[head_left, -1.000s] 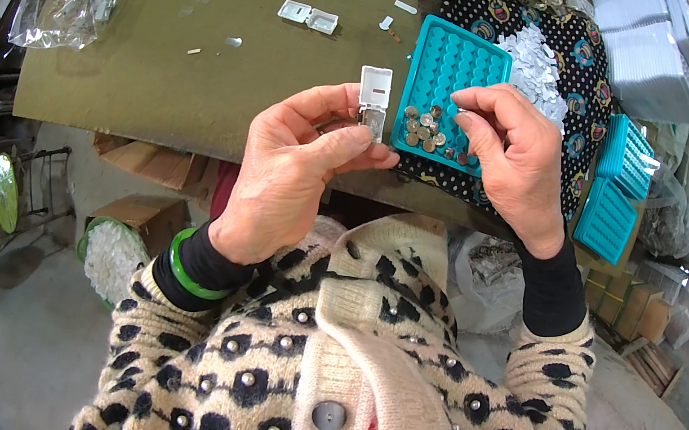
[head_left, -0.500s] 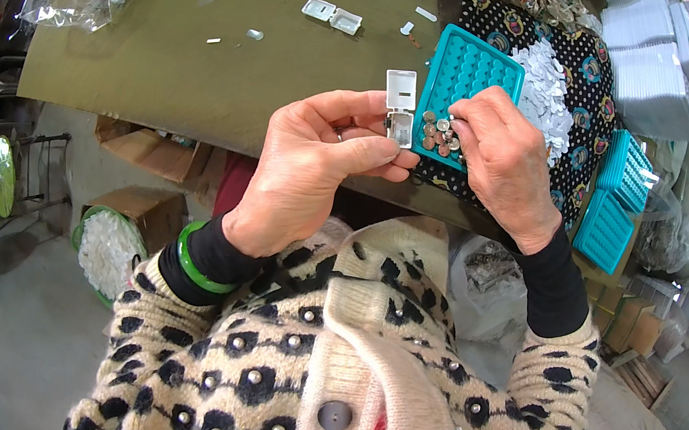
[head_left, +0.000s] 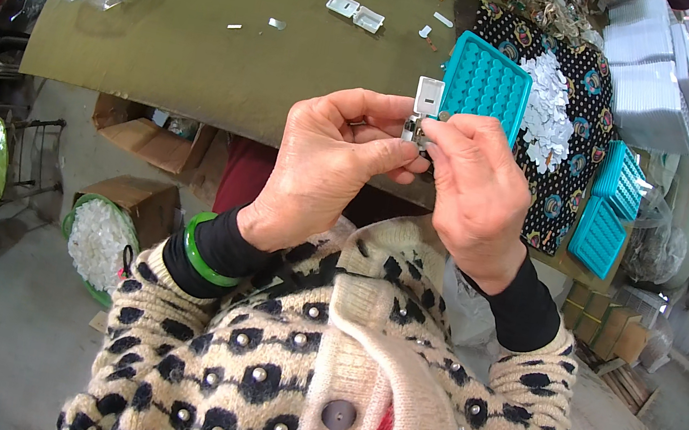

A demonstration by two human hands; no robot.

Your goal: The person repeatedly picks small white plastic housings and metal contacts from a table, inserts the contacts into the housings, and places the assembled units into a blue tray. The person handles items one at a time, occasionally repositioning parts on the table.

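My left hand [head_left: 321, 161] pinches a small white plastic case [head_left: 429, 95] between thumb and fingers, its hinged lid standing open. At the lower half of that case, my right hand [head_left: 478, 206] presses thumb and fingertips together. Whatever lies between those fingertips is too small and covered to make out. Just behind the right hand is a teal tray [head_left: 486, 79] with rows of round hollows. Its near end, where small round metal button cells lay in the earlier frame, is mostly covered by the hand.
White plastic flakes [head_left: 545, 107] lie on a dark patterned cloth [head_left: 573, 167] beside the tray. An open white case [head_left: 356, 12] sits farther back on the green table [head_left: 175, 32]. More teal trays [head_left: 601, 235] and stacked white trays [head_left: 653, 84] stand at the right.
My right hand has moved left from the button cells on the tray to the white case. The case stays in my left hand. The view has shifted slightly.
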